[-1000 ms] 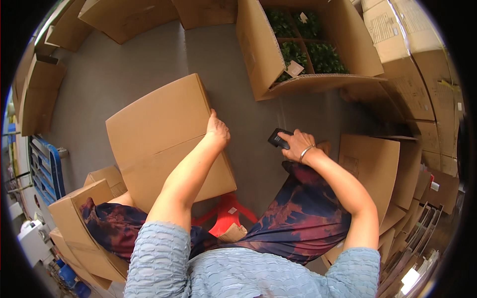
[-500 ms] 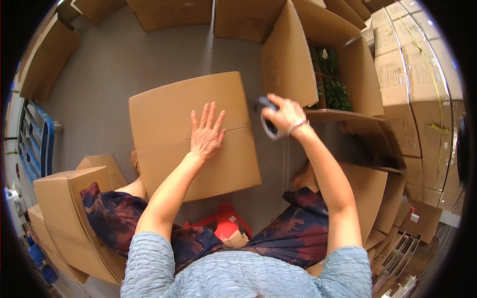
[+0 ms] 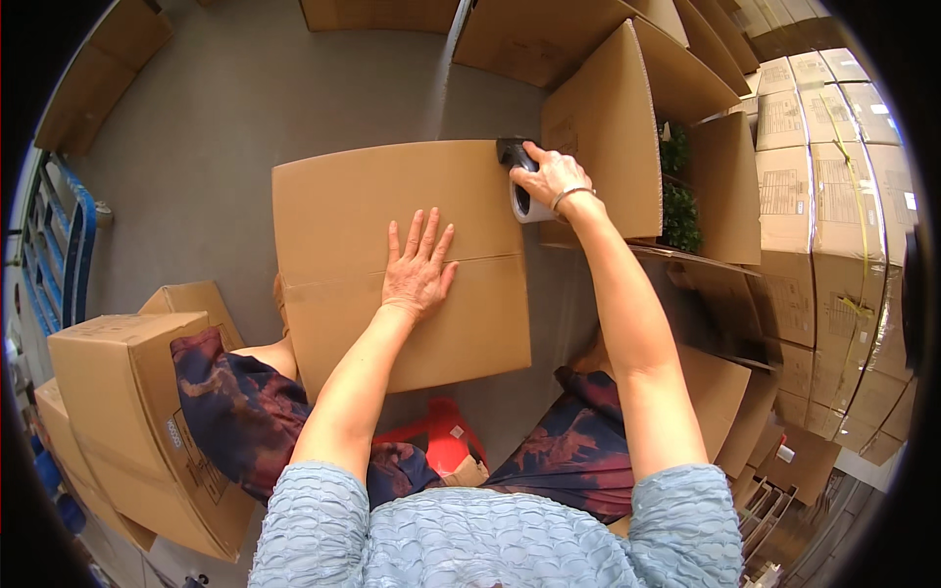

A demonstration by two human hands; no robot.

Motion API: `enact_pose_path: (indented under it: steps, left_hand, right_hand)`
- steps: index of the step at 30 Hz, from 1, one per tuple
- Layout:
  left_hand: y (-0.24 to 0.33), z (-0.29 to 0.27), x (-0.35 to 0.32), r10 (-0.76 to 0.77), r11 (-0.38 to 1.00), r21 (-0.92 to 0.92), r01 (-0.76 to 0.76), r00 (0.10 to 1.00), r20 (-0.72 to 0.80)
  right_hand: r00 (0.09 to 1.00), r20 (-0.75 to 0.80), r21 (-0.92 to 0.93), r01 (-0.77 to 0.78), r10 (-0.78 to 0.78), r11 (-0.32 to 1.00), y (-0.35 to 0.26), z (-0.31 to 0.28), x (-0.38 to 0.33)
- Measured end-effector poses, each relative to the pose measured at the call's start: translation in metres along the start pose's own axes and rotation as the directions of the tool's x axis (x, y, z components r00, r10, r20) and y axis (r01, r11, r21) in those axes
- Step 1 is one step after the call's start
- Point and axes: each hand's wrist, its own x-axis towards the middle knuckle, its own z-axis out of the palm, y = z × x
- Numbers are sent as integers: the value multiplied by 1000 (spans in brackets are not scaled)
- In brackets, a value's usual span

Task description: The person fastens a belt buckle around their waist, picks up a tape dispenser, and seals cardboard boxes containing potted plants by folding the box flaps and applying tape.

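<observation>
A closed cardboard box (image 3: 343, 220) lies in front of me, with a seam running across its top between two flaps. My left hand (image 3: 419, 269) rests flat on it over the seam, fingers spread. At the box's far right edge my right hand (image 3: 552, 179) grips a tape dispenser (image 3: 517, 155), black at the head with a roll of tape (image 3: 527, 206) below. The dispenser's head touches or nearly touches the box's far right corner; the exact contact is hidden.
An open carton (image 3: 608, 127) holding green artificial plants (image 3: 678, 211) stands at the right, with taped carton stacks (image 3: 784, 196) beyond it. Cartons (image 3: 127, 382) stand at my left near a blue metal rack (image 3: 69, 235). A red stool (image 3: 451, 436) is under me.
My right hand has brought the tape dispenser up and in against the box's far right edge. My left hand stays flat on the box. The whole view has shifted slightly.
</observation>
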Motion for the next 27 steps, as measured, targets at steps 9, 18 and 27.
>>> enact_pose_path:
  steps: [9, 18, 27]
  left_hand:
    - [0, 2, 3, -6, 997, 78, 4, 999, 35]
    - [-1, 7, 4, 65, 986, 152, -63, 998, -14]
    - [126, 13, -45, 806, 583, -207, -786, 592, 22]
  right_hand:
    - [1000, -18, 102, 5, -3, 995, 41, 48, -141]
    - [991, 28, 251, -137, 134, 958, 104, 149, -365]
    - [920, 391, -87, -2, 36, 996, 120, 194, -353]
